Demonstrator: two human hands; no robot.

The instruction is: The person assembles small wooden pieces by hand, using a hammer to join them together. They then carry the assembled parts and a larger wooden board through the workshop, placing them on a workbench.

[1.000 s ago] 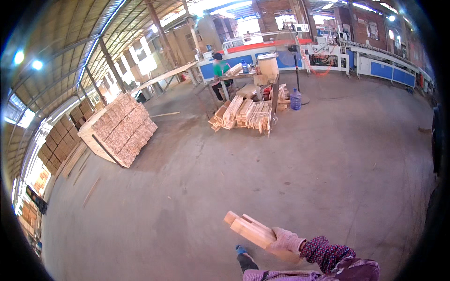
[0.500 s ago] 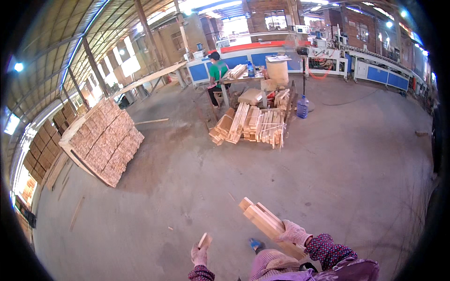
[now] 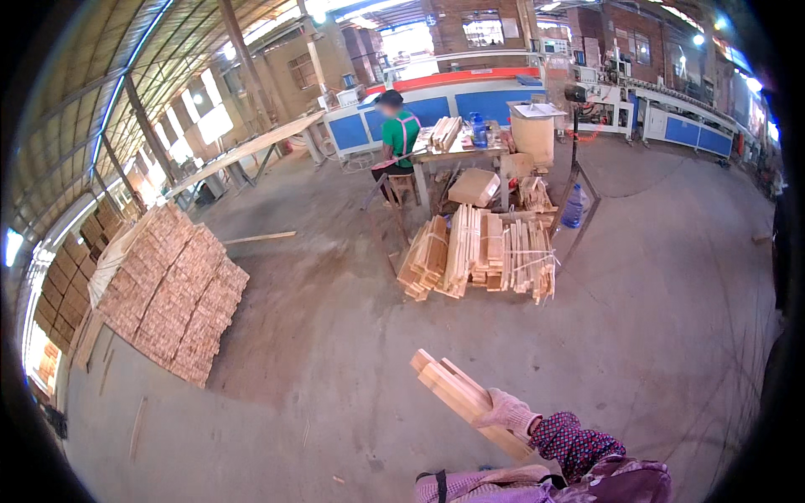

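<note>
My right hand (image 3: 506,411), in a pale work glove with a patterned sleeve, is shut around a bundle of long pale wooden slats (image 3: 449,387). The slats stick out up and to the left over the concrete floor. My left hand is out of the picture. Several tied bundles of the same slats (image 3: 478,256) lie on the floor ahead of me, well beyond the held ones.
A big stack of stacked wood pieces (image 3: 168,293) stands at the left. A person in a green top (image 3: 396,138) sits at a work table (image 3: 457,152) behind the bundles, with a cardboard box (image 3: 474,187) and a blue water bottle (image 3: 573,207) nearby. Blue machines (image 3: 470,101) line the back.
The view has come closer to the floor bundles and the work table. My left hand, visible half a second ago low in the picture, has dropped out of view. The right hand still holds the slats.
</note>
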